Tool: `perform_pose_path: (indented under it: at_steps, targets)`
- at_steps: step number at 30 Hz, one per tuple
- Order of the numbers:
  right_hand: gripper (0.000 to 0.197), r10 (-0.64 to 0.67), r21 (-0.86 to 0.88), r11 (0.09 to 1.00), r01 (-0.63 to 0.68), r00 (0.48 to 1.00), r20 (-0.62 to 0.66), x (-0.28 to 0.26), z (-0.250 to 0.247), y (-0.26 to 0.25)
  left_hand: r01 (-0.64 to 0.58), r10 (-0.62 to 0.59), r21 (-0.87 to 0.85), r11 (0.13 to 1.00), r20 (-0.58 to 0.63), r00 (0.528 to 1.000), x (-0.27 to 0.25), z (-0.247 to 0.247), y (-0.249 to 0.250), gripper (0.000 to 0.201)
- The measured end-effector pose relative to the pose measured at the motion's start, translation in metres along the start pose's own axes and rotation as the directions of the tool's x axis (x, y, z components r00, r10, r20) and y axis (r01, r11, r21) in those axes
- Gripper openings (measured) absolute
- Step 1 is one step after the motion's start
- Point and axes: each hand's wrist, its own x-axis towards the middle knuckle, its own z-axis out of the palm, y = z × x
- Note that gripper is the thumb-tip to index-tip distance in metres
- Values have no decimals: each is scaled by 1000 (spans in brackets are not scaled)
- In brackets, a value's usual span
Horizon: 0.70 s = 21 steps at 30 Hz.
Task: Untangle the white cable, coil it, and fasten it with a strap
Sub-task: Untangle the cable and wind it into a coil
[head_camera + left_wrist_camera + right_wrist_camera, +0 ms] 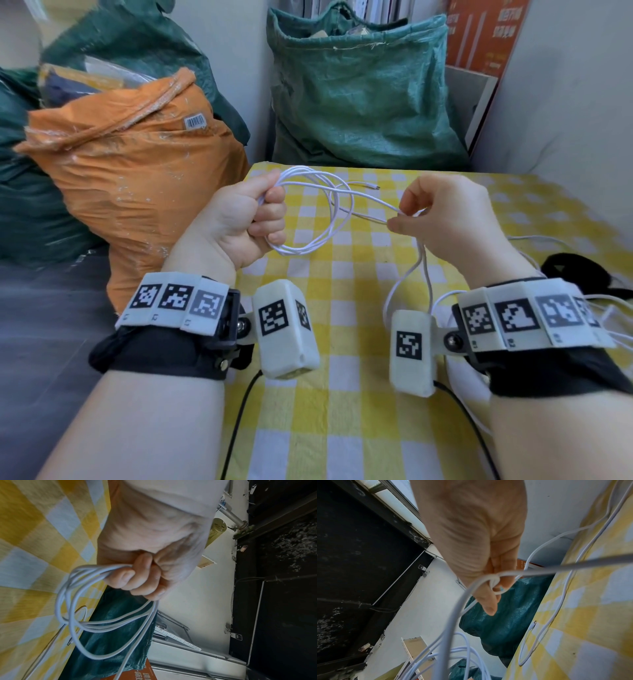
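Note:
The white cable hangs in several loops above the yellow checked tablecloth. My left hand grips the bundle of loops in a fist; the left wrist view shows the cable spilling out below my left hand. My right hand pinches a strand between thumb and fingers; in the right wrist view the cable wraps round my right hand at the fingertips. From there the cable drops to the table. Its plug end lies on the cloth behind the loops. A black strap lies at the right.
An orange sack stands left of the table and a green sack stands behind it. More white cable trails over the cloth at the right edge. Black wires run from my wrist cameras toward the near edge.

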Motion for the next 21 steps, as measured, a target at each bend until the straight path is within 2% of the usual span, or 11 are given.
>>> perform_pose_path:
  at_steps: [3,7,11,16,18,21]
  targets:
    - [16,9,0,1000,-9,999,34,0,2,2,-15,14,-40,999,-28,1000,1,-3,1,49]
    - [12,75,52,996,-68,986,-147,2,-2,7,40,-40,10,999,-20,999,-1,-7,2,51]
    - [21,158,134,983,-126,952,-263,3,-5,10,79,-79,-18,997,-1,997,-1,-9,2,54]
    - [22,178,128,980,-152,958,-223,3,-2,10,4,-50,-302,953,-146,988,2,-22,4,53]
    - [22,181,121,980,-159,964,-196,2,0,10,2,-65,-334,943,-179,982,2,-26,3,56]
    - [16,186,130,978,-163,965,-184,2,2,7,41,-84,-277,960,-144,986,1,-23,2,49]
